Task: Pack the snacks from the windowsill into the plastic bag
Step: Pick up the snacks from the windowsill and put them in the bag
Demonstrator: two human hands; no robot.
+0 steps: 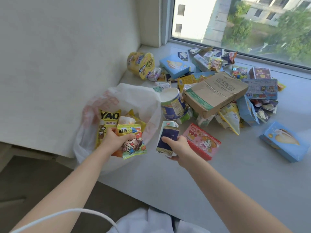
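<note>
Head view: looks down on a grey windowsill (pixel 185 182), with the white plastic bag (pixel 134 95) at 9 o'clock and loose snacks spread toward 1 o'clock.
Green packet (pixel 134 142): held over the bag's open mouth, at its 5 o'clock rim.
Left hand (pixel 116 138): fingers curled round the green packet's left edge.
Blue packet (pixel 168 138): off the sill, just right of the bag.
Right hand (pixel 180 145): clamped on the blue packet's lower right side, thumb across its face.
Handling: both are probably light, crinkly and a bit slick. An edge or seam gives the best hold, and squeezing the middle could crush what is inside.
In the bag: a yellow chip bag (pixel 107 121) stands at its 9 o'clock side. Something orange lies behind, too hidden to name.
Bag itself: thin and floppy, so its mouth may sag shut.
On the sill: a pink packet (pixel 202 140) just right of the right hand, a tipped cup (pixel 173 105), a brown paper box (pixel 215 91), a yellow tub (pixel 141 64) at 12 o'clock and a blue box (pixel 284 142) at 3 o'clock.
</note>
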